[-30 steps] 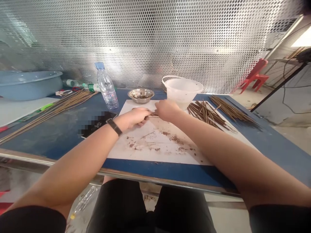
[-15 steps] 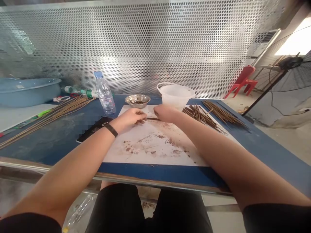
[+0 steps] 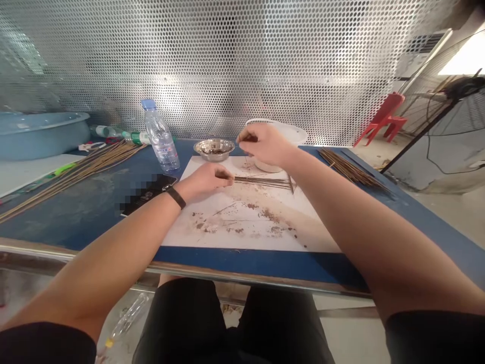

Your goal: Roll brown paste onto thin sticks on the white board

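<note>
From my head camera I see my left hand (image 3: 202,182) curled closed at the middle of the frame, its fingertips (image 3: 223,176) gripping one end of a small bunch of thin brown sticks (image 3: 263,182). The bunch is too fine to count. It lies flat across the upper part of one stained white board (image 3: 242,227), and its far ends splay out just in front of one white plastic bucket (image 3: 295,134). My right hand (image 3: 263,144) is raised above the board's top edge, thumb and fingers pinched shut, and whatever lies between them is too thin to tell. One black wristband (image 3: 176,197) circles my left wrist.

The board sits on one blue table (image 3: 94,222). Along the top of the frame stand one steel bowl (image 3: 214,149), with dark bits inside, and one plastic water bottle (image 3: 160,141). At the left lie one dark phone (image 3: 147,194), partly blurred, and one bundle of long sticks (image 3: 87,172), with one pale blue basin (image 3: 38,134) at the upper left. At the right lies a second bundle of long sticks (image 3: 352,167). One red plastic chair (image 3: 382,119) and one fan (image 3: 454,111) show at the upper right, beyond one perforated metal sheet (image 3: 227,65)
</note>
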A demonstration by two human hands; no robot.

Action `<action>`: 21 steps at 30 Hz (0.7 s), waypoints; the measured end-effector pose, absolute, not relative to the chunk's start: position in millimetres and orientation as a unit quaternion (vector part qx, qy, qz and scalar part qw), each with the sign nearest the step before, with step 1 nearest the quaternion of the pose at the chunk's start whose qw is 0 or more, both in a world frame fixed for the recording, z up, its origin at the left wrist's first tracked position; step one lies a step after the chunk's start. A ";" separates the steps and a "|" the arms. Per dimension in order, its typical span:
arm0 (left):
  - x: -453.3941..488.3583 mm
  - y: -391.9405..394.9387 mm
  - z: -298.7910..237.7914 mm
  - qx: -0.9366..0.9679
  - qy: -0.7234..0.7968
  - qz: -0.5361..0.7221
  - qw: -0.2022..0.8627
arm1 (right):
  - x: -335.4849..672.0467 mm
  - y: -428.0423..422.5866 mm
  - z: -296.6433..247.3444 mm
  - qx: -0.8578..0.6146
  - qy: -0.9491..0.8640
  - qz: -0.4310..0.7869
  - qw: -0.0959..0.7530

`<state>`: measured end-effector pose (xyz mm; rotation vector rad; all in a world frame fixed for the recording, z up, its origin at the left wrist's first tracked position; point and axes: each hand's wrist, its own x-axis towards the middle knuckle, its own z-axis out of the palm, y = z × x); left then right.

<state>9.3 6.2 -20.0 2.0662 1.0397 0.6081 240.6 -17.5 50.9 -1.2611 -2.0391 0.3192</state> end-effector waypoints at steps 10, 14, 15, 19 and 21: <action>13.1 8.8 -29.5 0.826 0.371 0.215 0.366 | 245.5 -23.6 67.7 -0.418 -0.773 0.140 0.458; 13.1 11.8 -33.4 0.823 0.383 0.213 0.361 | 243.7 -26.1 68.2 -0.423 -0.761 0.143 0.470; 13.3 12.0 -34.0 0.823 0.387 0.215 0.356 | 242.8 -27.0 68.1 -0.423 -0.760 0.144 0.472; 14.3 9.6 -33.9 0.821 0.399 0.217 0.347 | 239.2 -27.7 64.0 -0.421 -0.764 0.145 0.466; 14.5 7.2 -32.6 0.820 0.401 0.213 0.349 | 237.5 -26.8 60.7 -0.420 -0.770 0.142 0.458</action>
